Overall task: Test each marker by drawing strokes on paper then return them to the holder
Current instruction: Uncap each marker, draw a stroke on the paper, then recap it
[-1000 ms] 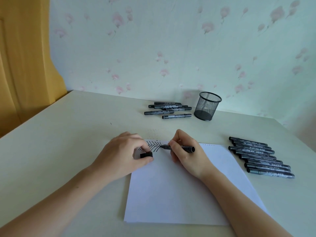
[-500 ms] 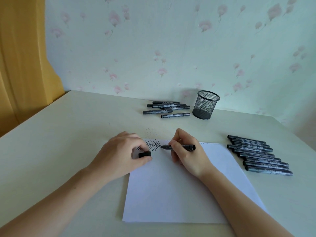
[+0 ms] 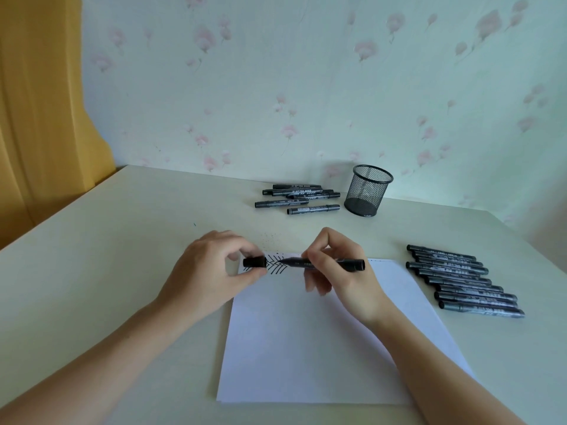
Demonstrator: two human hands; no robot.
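My right hand (image 3: pixel 340 271) grips an uncapped black marker (image 3: pixel 325 263), held level with its tip pointing left over the black strokes (image 3: pixel 276 266) at the top left of the white paper (image 3: pixel 313 338). My left hand (image 3: pixel 211 271) pinches the marker's black cap (image 3: pixel 255 261) between thumb and fingers, its opening facing the tip a short gap away. A black mesh holder (image 3: pixel 367 190) stands at the back and looks empty. Several markers (image 3: pixel 299 197) lie left of it. A row of several markers (image 3: pixel 463 280) lies right of the paper.
The cream table (image 3: pixel 107 271) meets a flowered wall at the back. A yellow curtain (image 3: pixel 40 118) hangs at the far left. Small ink specks (image 3: pixel 270 237) dot the table above the paper.
My left hand has lifted the cap off the paper and turned it toward the marker tip. My right hand has raised the marker from the strokes to a level position.
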